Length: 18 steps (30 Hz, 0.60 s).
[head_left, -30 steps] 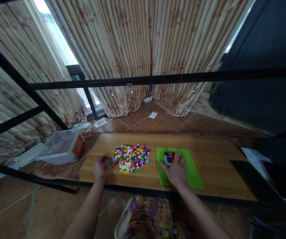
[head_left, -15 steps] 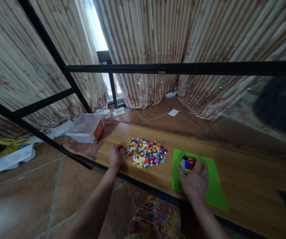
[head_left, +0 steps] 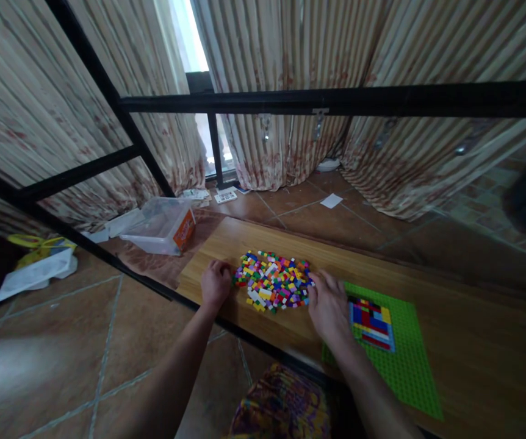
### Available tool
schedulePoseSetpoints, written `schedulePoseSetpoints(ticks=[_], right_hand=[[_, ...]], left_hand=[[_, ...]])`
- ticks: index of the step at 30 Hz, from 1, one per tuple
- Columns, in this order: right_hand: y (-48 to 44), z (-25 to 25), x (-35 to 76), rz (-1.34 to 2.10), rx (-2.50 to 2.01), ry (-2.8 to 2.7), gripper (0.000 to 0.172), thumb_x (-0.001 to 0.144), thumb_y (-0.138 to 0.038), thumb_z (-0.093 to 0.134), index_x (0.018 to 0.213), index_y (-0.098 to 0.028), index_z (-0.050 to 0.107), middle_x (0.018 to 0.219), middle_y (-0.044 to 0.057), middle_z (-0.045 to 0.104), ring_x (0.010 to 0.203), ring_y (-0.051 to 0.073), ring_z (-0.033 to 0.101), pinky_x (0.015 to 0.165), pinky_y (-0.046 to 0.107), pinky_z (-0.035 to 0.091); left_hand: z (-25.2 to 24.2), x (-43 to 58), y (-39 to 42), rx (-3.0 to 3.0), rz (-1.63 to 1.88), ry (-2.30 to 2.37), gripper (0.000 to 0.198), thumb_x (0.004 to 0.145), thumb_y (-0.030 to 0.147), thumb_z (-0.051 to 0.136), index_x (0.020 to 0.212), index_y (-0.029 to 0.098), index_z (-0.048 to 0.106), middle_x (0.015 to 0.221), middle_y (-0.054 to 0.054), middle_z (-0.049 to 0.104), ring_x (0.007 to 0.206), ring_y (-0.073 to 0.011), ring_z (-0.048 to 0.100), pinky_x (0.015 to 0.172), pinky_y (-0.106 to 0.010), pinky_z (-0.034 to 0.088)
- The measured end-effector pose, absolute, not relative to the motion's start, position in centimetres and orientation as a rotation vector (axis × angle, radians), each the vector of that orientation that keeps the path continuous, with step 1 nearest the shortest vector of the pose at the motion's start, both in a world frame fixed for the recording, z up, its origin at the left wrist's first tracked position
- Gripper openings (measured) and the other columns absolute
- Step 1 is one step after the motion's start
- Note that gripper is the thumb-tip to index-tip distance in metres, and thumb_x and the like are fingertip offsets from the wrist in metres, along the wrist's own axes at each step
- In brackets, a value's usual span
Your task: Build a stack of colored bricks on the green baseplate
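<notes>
A heap of small coloured bricks (head_left: 272, 280) lies on the wooden table (head_left: 450, 317). My left hand (head_left: 215, 283) rests at the heap's left edge with its fingers curled; nothing shows in it. My right hand (head_left: 329, 305) reaches to the heap's right edge, fingers spread over the bricks. Just right of that hand, a green baseplate (head_left: 404, 360) carries a flat block of blue, red, yellow and white bricks (head_left: 370, 317).
A clear plastic box with an orange label (head_left: 162, 225) lies on the tiled floor left of the table. Black metal frame bars (head_left: 336, 100) cross in front of striped curtains. A white bag (head_left: 34, 274) and papers lie on the floor.
My right hand has left the brick block on the green baseplate and moved left to the heap. The block now lies uncovered. My left hand has stayed by the heap.
</notes>
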State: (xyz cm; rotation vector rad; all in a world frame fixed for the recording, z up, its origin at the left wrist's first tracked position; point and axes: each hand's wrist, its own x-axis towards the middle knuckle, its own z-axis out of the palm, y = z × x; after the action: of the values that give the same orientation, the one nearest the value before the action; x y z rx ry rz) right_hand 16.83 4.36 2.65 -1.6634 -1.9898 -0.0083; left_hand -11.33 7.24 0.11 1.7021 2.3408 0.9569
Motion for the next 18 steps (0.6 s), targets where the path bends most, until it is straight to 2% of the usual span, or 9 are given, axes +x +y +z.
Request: schedulePoseSetpoints(ticks=[5,12,18], right_hand=[[7.7,1.6,16.0,0.096,-1.651,-2.041,0.029,0.09,-0.02,0.047,0.11,-0.014,0.067,0.112,0.013,0.062,0.1,0.025,0.052,0.092,0.039,0.044],[6.5,0.7,16.8,0.167,-1.611,-1.972,0.021,0.089,-0.023,0.051,0.086,-0.017,0.07,0.103,0.01,0.064,0.096,0.024,0.053,0.089,0.037,0.044],[6.3,3.1,15.9,0.16,-1.549,-1.974,0.019,0.087,-0.02,0.052,0.094,-0.018,0.069,0.107,0.009,0.062,0.098,0.024,0.052,0.09,0.037,0.042]], left_hand=[[0.1,-11.2,7.2,1.688,0.974,2.333,0.023,0.081,0.02,0.046,0.083,0.021,0.069,0.094,-0.005,0.066,0.085,-0.0174,0.062,0.077,-0.028,0.046],[-0.1,-11.2,7.1,1.682,0.977,2.318,0.022,0.081,0.02,0.047,0.083,0.021,0.069,0.093,-0.004,0.067,0.086,-0.0171,0.062,0.077,-0.028,0.045],[0.2,-10.9,7.1,1.675,0.962,2.307,0.022,0.081,0.018,0.047,0.085,0.021,0.068,0.095,-0.005,0.067,0.087,-0.017,0.062,0.078,-0.027,0.045]])
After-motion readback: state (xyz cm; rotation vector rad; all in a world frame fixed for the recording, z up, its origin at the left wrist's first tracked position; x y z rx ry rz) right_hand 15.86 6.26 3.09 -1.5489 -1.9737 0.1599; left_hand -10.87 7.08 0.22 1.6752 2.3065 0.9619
